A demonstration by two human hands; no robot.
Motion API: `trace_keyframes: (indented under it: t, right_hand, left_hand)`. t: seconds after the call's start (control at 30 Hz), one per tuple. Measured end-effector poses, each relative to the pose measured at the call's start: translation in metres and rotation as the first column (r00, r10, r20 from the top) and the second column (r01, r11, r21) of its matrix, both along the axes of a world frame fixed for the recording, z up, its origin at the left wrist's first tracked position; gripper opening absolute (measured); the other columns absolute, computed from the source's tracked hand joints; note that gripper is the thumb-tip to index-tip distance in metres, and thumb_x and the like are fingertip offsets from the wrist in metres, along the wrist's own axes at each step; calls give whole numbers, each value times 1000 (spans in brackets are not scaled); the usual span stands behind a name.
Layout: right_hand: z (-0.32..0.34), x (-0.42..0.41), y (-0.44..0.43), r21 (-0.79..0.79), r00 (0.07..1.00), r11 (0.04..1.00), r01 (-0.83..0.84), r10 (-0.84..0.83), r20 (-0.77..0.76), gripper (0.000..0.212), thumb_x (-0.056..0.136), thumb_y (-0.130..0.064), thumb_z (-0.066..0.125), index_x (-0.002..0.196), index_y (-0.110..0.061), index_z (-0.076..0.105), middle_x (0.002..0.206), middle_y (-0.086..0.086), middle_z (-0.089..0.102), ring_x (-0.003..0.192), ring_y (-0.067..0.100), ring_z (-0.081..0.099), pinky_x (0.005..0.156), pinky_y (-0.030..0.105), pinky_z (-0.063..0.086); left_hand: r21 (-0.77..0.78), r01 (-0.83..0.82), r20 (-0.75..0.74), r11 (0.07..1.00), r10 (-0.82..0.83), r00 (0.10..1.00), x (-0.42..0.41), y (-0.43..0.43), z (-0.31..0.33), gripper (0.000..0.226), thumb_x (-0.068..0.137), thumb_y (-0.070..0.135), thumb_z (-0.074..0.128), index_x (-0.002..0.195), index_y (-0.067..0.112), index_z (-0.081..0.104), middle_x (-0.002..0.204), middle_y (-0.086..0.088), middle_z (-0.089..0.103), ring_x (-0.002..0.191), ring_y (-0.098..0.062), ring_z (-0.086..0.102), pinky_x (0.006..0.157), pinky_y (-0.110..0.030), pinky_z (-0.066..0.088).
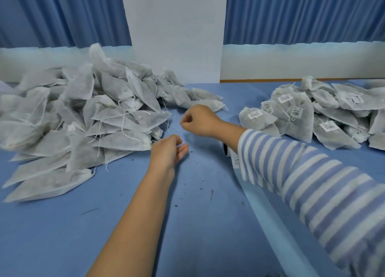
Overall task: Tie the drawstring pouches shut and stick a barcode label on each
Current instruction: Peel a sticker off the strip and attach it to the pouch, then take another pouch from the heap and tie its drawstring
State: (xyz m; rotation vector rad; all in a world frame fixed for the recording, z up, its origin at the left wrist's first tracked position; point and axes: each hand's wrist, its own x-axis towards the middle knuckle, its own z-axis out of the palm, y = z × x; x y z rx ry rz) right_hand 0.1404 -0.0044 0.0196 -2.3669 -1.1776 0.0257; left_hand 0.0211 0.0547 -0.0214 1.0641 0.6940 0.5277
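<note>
Thin drawstring (pixel 176 129) runs off the near edge of the untied pouch pile (pixel 83 114) at counter left; right grip (pixel 198 120), fingers curled tight, pinches it just above the blue counter (pixel 145 224), while left grip (pixel 168 149) sits just below with fingers loosely curled, and I cannot tell if it holds the string. Label roll (pixel 228 151) lies on the counter, partly hidden under the striped sleeve (pixel 312 183). Labelled pouch pile (pixel 302 114) far right, blue curtains (pixel 62 16) behind.
</note>
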Motion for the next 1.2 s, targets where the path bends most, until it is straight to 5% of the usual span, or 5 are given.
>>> trace_keyframes:
  t: [0.2,0.43,0.8,1.0,1.2]
  right_hand:
    - [-16,-9,53,-66,990,993,-95,101,96,47,87,-25,65,132,-16,55,130,9,55,122,31,46,101,42,41]
    - [-20,-6,65,144,960,986,-87,44,277,18,93,-21,59,97,-11,72,100,10,66,100,30,57,85,41,46]
    - [24,-20,-28,381,940,923,-49,172,-294,14,98,-17,53,95,-4,58,82,6,58,72,11,51,68,26,42]
    - [17,-32,-93,352,585,924,151,203,-785,28,92,-25,64,117,-14,59,96,3,69,79,16,64,66,30,51]
    - [-5,-36,-142,112,666,987,117,6,-746,22,92,-27,64,102,-9,72,82,-1,72,52,8,44,45,18,30]
  left_hand:
    - [-133,-75,43,988,81,996,-3,18,4,19,92,3,53,74,9,56,70,-3,53,59,-12,54,56,-21,55]
    - [-192,-54,34,980,61,998,-3,20,7,14,91,5,55,78,8,55,78,-4,56,69,-14,61,69,-22,56]
    - [37,170,74,985,-172,982,-8,5,17,24,86,32,75,105,18,69,91,8,76,91,-11,70,74,-23,54]
    - [-13,262,222,965,-253,942,-8,-22,15,12,91,12,68,102,9,69,95,-4,77,88,-14,74,64,-21,57]
    - [88,66,72,994,-72,995,-8,-19,10,12,87,11,72,96,5,67,94,-9,72,75,-13,70,57,-19,56]
